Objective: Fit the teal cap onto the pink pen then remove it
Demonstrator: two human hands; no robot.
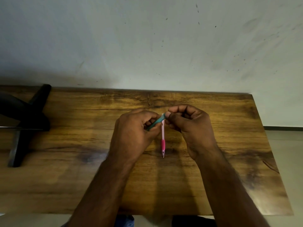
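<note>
My left hand (134,130) grips the lower end of a teal pen (156,121) with curled fingers. My right hand (188,123) pinches the pen's upper end between thumb and forefinger. Both hands hover above the middle of a wooden table (65,177). Below and between them a pink pen (163,138) with a darker pink grip lies on the table, its tip pointing toward me. Its far end is hidden behind my right thumb.
A black stand (27,118) with crossed legs sits on the table's left side. A pale, smudged wall (147,46) rises directly behind the table. Floor shows past the table's right edge (283,145).
</note>
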